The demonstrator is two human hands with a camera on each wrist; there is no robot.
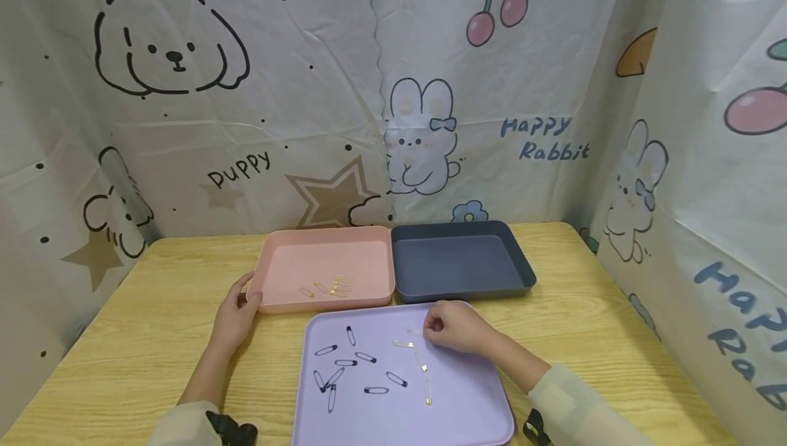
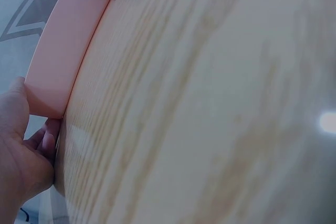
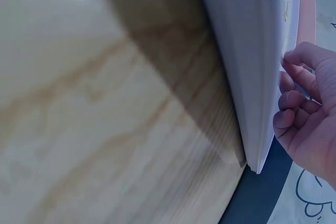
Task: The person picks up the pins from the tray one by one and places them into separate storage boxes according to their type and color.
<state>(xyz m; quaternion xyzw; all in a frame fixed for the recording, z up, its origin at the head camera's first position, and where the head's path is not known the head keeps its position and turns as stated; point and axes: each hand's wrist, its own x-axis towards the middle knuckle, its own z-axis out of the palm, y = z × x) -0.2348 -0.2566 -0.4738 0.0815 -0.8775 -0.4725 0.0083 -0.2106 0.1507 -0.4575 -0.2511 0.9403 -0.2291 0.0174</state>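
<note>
a gold safety pin (image 1: 415,331) is pinched by the right hand (image 1: 456,326) between thumb and forefinger, its right end hidden there, its long axis sideways in the head view, free end pointing left; whether it touches the lilac tray (image 1: 458,415) below is unclear; the left hand (image 1: 236,313) grips the pink tray (image 1: 307,258) by its left edge

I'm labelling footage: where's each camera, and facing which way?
Head: worn on head, facing forward and down at purple tray; left hand, right hand show.
Left wrist: on that wrist, facing table, pink tray; left hand shows.
Right wrist: on that wrist, facing table, purple tray; right hand shows.
Head and left wrist share the pink tray.
</note>
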